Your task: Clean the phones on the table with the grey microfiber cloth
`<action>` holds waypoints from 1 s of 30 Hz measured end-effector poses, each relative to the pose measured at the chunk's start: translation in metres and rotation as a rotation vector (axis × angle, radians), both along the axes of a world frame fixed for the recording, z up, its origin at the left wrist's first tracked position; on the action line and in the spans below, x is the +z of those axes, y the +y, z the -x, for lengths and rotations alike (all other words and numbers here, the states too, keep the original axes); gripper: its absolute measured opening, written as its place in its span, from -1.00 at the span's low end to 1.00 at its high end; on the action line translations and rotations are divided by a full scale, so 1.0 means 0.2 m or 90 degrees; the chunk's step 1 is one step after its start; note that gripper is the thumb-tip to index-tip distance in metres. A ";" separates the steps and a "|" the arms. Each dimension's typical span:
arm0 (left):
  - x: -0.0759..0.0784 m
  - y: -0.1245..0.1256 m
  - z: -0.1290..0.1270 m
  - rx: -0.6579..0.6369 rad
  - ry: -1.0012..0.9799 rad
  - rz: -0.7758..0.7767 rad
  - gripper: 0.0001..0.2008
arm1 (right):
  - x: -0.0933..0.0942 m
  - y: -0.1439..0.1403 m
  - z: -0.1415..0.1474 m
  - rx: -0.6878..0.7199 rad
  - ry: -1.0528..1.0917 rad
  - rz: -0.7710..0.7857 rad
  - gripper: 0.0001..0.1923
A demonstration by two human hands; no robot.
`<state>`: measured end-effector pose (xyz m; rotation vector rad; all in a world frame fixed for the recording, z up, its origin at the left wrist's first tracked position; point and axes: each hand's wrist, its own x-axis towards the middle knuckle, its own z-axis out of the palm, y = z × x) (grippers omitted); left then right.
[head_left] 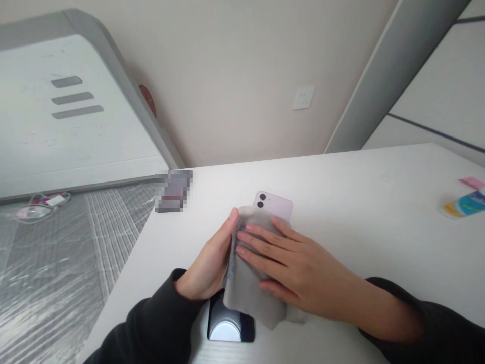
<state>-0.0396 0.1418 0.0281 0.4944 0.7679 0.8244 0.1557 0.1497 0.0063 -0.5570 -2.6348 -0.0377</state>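
Observation:
A grey cloth (255,296) is bunched over the white table in front of me. My left hand (212,260) closes on the cloth's left edge, thumb up along it and the other fingers hidden behind. Flat on top of the cloth rests my right hand (295,260), its fingers stretched out and a little apart. Beyond the cloth a lilac phone (278,203) shows its two rear lenses, its lower part covered. Nearer to me, a dark phone screen (231,323) with a bright round reflection sticks out from under the cloth and left hand. Whether anything else lies inside the cloth is hidden.
The white table (352,202) reaches back to the wall, which has a socket (303,97). At the table's left corner a pixelated item (174,191) lies unreadable. A blue and yellow container (468,205) stands far right beside something pink (473,182). Plastic sheeting (68,253) covers the left side.

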 end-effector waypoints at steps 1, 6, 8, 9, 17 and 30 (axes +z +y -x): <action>0.00 0.00 0.00 0.006 0.003 -0.008 -0.42 | 0.00 0.00 0.00 -0.018 0.000 0.002 -0.51; 0.02 0.00 -0.02 -0.010 -0.031 -0.074 -0.36 | 0.01 0.04 -0.03 -0.208 0.048 -0.011 -0.46; 0.02 0.00 -0.03 -0.010 -0.040 -0.073 -0.34 | 0.01 0.04 -0.03 -0.188 0.041 0.002 -0.47; 0.02 0.00 -0.03 -0.001 -0.042 -0.069 -0.33 | 0.01 0.03 -0.02 -0.151 0.032 0.010 -0.47; 0.03 0.00 -0.01 0.003 -0.056 -0.054 -0.33 | -0.01 0.04 -0.04 -0.117 0.058 -0.002 -0.47; 0.03 0.01 -0.01 -0.046 -0.088 -0.031 -0.30 | 0.01 0.03 -0.04 -0.044 0.051 0.004 -0.52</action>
